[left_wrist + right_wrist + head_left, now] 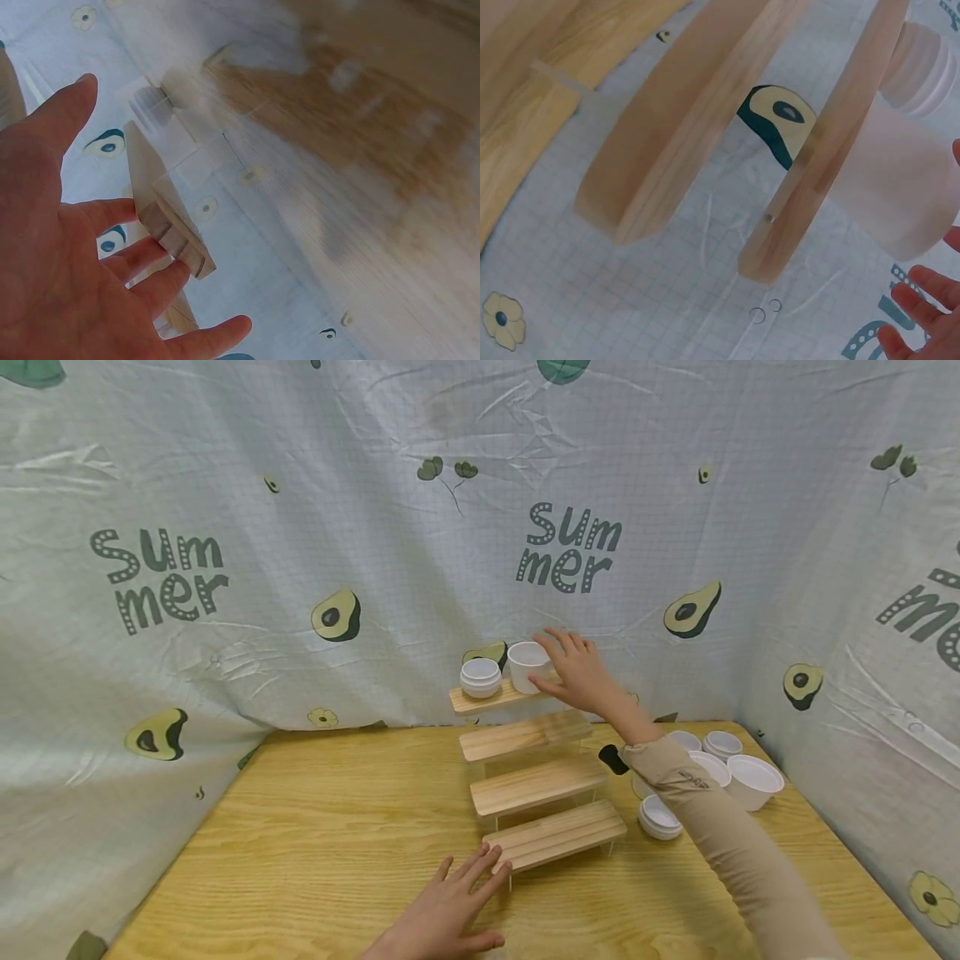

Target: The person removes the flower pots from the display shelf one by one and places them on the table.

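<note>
A tiered wooden stand [538, 785] with several slats rises in the middle of the table. On its top slat stand a small ribbed white jar [481, 679] and, to the right, a larger plain white tub [525, 670]. My right hand [581, 675] is beside that tub, thumb near its front and fingers spread. The right wrist view shows the tub [896, 184] upright on the slat, with the fingers [926, 307] a little apart from it. My left hand [453, 906] touches the left end of the lowest slat with extended fingertips; the left wrist view shows them at the slat's end [176, 240].
Several white tubs [753, 781] and jars [660, 818] are grouped on the table right of the stand, partly hidden by my right sleeve [720, 827]. A printed curtain [420, 552] hangs behind and around the wooden table [337, 827].
</note>
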A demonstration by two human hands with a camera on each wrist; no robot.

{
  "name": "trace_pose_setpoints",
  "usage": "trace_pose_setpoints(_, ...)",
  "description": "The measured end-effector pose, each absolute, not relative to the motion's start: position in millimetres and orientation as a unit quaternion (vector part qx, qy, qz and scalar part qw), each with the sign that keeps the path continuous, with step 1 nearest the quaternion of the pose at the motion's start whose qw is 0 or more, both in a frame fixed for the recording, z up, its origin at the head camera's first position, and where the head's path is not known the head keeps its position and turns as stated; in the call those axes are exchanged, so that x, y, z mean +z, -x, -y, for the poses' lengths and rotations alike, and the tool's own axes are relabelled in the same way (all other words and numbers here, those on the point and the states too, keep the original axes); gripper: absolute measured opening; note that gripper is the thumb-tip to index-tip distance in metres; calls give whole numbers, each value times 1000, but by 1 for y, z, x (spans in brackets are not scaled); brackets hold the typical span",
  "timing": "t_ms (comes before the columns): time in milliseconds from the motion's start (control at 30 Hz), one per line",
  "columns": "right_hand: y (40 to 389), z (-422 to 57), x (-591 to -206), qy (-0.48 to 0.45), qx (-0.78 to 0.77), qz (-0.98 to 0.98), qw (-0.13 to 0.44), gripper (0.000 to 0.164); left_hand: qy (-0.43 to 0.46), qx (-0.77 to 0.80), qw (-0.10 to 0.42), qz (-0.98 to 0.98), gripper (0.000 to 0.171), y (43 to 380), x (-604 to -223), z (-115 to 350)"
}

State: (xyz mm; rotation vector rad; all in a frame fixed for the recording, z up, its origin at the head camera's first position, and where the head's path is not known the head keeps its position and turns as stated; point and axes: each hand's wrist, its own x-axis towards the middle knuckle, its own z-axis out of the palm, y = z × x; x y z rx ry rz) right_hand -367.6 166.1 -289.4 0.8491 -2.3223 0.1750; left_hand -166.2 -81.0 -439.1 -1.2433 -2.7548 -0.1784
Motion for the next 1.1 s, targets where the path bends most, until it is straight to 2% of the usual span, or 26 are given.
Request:
trace_pose_setpoints(267,372,-156,-288,-299,92,915,255,63,414,-61,63,906,74,164,-440,83)
trace_pose_setpoints(633,374,-151,-294,-287,74,926,233,63,418,-65,61,904,74,162,-440,86)
trace_pose_setpoints(1100,367,-153,-294,-292,98,921,239,62,415,-78,45,905,74,161,-437,87)
